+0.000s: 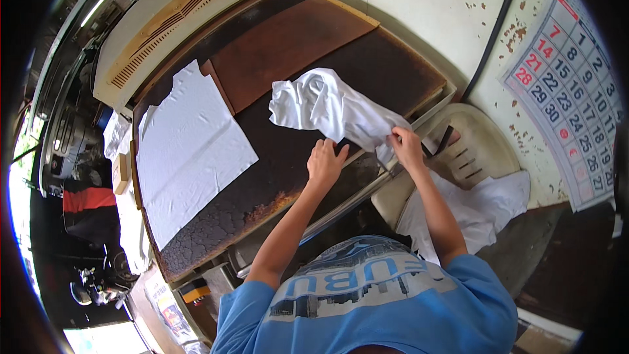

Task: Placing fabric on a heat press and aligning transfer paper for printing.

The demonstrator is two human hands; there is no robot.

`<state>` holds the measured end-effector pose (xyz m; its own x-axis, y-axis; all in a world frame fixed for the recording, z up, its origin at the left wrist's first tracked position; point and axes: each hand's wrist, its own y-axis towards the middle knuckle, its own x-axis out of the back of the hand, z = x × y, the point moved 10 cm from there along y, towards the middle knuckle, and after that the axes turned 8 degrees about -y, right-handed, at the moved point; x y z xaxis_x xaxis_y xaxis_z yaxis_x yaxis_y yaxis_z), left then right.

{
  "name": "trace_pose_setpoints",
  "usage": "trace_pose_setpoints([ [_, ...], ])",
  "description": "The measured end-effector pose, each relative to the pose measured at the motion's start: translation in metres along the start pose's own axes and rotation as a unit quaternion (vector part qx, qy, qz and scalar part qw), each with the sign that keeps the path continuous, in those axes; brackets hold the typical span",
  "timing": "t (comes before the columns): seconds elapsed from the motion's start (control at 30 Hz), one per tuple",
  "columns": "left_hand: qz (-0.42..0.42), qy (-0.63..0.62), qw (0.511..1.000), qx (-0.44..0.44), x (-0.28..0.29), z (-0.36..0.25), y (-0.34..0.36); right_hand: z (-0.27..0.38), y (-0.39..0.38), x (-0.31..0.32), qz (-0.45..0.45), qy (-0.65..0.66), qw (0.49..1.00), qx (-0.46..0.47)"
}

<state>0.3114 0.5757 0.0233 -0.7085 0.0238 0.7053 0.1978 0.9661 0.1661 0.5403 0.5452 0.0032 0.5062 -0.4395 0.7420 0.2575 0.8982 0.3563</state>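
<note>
A bunched white cloth (321, 101), silky and folded over itself, lies on the dark worn bed of a large press table (367, 72). My right hand (407, 147) pinches its near right corner at the table's front edge. By the cloth's lower edge, my left hand (325, 160) has its fingers closed at the fabric, with the thumb off to the right; the fingertips' hold is partly hidden. Flat on the left of the table is a white shirt-shaped fabric piece (190, 157) with a cut neckline and a few wrinkles.
A brown sheet (288, 46) covers the table's far part, beneath a slotted cream housing (196, 19). At right, a beige plastic chair (481, 134) bears more white cloth (478, 210). A calendar (567, 85) hangs on the peeling wall. A metal rail (341, 206) runs along the front edge.
</note>
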Motion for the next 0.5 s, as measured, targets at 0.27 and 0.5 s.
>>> trace_pose_setpoints([
  [0.27, -0.005, -0.094, 0.994, 0.052, -0.031, -0.015, 0.052, -0.056, 0.053, 0.065, 0.056, 0.449, 0.872, -0.185],
  [0.5, 0.158, -0.742, 0.652, -0.005, 0.078, -0.103, 0.078, -0.069, 0.143, 0.187, 0.042, 0.585, 0.803, -0.102],
])
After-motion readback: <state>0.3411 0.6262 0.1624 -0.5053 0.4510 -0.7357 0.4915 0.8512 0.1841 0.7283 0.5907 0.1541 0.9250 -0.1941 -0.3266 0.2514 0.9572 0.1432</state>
